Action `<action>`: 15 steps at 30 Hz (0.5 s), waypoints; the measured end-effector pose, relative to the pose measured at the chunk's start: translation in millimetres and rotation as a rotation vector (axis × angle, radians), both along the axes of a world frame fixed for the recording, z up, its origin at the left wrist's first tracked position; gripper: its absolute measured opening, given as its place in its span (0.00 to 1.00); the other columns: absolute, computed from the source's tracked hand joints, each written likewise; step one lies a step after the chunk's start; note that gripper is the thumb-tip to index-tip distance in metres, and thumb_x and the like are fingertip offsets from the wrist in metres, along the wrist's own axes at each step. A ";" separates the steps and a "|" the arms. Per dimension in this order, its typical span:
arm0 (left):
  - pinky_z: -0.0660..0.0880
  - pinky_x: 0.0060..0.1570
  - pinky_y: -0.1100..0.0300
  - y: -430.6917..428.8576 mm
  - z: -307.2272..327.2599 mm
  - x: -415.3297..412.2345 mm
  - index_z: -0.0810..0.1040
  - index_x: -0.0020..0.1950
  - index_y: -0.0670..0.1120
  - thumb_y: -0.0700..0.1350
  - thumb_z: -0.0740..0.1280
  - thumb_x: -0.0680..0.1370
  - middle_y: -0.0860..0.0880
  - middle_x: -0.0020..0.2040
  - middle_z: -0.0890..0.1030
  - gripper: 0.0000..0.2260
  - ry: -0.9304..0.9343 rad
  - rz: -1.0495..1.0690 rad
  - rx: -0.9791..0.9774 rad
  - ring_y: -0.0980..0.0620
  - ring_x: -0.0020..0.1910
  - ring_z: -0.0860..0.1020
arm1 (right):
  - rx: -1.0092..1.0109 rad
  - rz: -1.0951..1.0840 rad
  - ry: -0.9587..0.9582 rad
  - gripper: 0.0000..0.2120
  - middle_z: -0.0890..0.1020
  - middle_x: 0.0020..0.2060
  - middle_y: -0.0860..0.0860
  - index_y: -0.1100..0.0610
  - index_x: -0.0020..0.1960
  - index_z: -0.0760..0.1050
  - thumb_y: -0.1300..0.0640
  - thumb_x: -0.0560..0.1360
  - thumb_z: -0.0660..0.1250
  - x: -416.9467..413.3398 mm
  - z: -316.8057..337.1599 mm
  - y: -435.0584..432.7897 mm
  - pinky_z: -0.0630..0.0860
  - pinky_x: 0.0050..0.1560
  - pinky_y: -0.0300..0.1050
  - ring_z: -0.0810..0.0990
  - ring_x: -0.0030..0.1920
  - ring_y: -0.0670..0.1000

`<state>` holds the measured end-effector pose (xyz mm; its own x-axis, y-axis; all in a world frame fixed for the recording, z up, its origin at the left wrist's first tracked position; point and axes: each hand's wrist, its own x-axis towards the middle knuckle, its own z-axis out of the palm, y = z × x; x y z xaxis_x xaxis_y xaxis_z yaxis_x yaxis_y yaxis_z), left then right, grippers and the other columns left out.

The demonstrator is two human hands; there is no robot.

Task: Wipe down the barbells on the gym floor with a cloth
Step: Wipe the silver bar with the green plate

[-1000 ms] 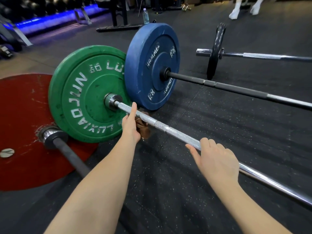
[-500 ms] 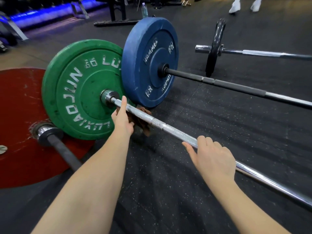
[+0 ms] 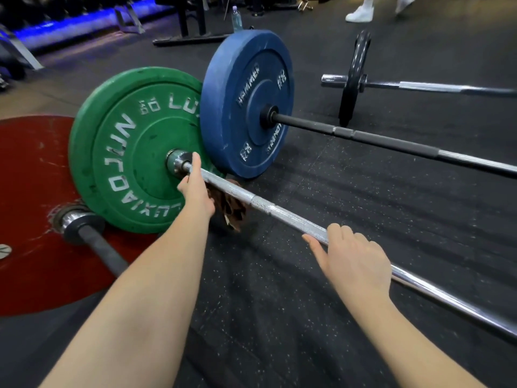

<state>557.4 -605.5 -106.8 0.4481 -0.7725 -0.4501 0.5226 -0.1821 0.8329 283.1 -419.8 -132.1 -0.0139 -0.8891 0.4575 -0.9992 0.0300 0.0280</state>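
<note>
A silver barbell shaft [image 3: 282,212] runs from the green plate [image 3: 123,152] down to the right. My left hand [image 3: 197,191] grips the shaft close to the plate's collar [image 3: 177,161], with a brown cloth [image 3: 233,211] wrapped under the bar and hanging below it. My right hand [image 3: 354,261] holds the same shaft further right, fingers curled over it. A blue plate [image 3: 246,105] on a black bar [image 3: 391,144] stands just behind.
A red plate [image 3: 30,214] with a dark bar [image 3: 100,247] lies at the left. A thin black plate [image 3: 354,77] on another silver bar sits at the back right. Someone's white shoes [image 3: 361,12] and a water bottle [image 3: 237,19] are at the far edge.
My left hand with the cloth has slid up the shaft toward the green plate's collar. My right hand has stayed on the bar.
</note>
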 end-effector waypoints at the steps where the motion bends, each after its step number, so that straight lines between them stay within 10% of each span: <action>1: 0.76 0.64 0.43 -1.7 0.4 2.5 0.69 0.71 0.50 0.67 0.79 0.65 0.49 0.64 0.77 0.42 -0.040 -0.001 0.027 0.45 0.59 0.79 | -0.005 -0.001 0.002 0.24 0.62 0.29 0.50 0.53 0.38 0.60 0.35 0.82 0.54 0.0 -0.5 -0.1 0.56 0.30 0.46 0.66 0.26 0.55; 7: 0.83 0.51 0.42 0.1 -6.1 -1.9 0.76 0.68 0.46 0.62 0.82 0.64 0.42 0.60 0.83 0.38 0.144 -0.009 -0.049 0.40 0.53 0.85 | 0.012 -0.004 0.008 0.26 0.64 0.27 0.50 0.54 0.37 0.61 0.34 0.82 0.53 0.0 0.8 -0.6 0.57 0.30 0.45 0.61 0.27 0.54; 15: 0.72 0.68 0.38 31.8 -7.2 -6.5 0.78 0.68 0.49 0.70 0.58 0.79 0.44 0.63 0.83 0.30 0.280 -0.025 -0.142 0.40 0.62 0.80 | 0.027 0.027 -0.033 0.25 0.68 0.28 0.51 0.53 0.38 0.61 0.34 0.81 0.50 0.9 1.8 -0.1 0.57 0.30 0.46 0.71 0.26 0.58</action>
